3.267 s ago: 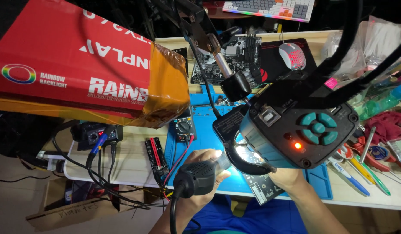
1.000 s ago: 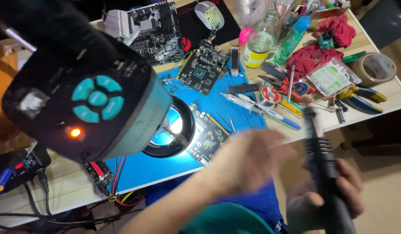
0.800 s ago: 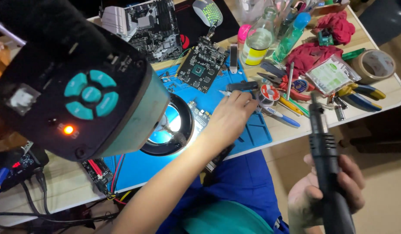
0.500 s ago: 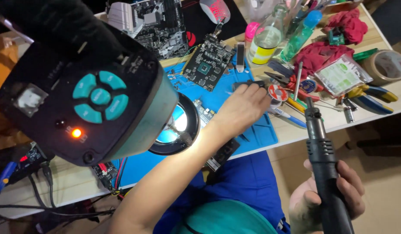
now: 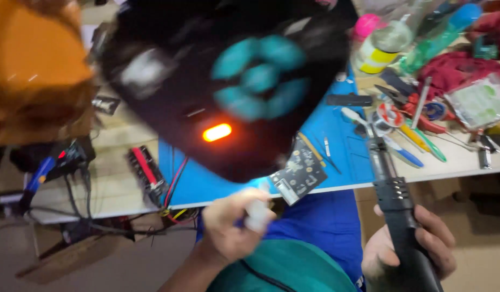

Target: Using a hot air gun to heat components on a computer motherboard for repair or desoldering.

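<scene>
Hot air tool [image 5: 395, 208], black, upright at lower right, below table edge [image 5: 455, 172]; right hand [image 5: 409, 249] fingers clamped around handle. Left hand [image 5: 233, 224] blurred, closed on small white object [image 5: 259, 213], under circuit board [image 5: 299, 174].

orange box [image 5: 36, 70] top left, blurred | clear packet [image 5: 479, 100] right | yellow-labelled bottle [image 5: 381, 48]

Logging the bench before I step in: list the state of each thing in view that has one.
Hot air tool: gripped in the right hand, nozzle pointing toward the bench.
Left hand: closed on a small white object, blurred.
Microscope head: powered, orange lamp lit.
Small circuit board: lying flat on the blue mat, at its front edge.
Clear bottle: upright.
</scene>
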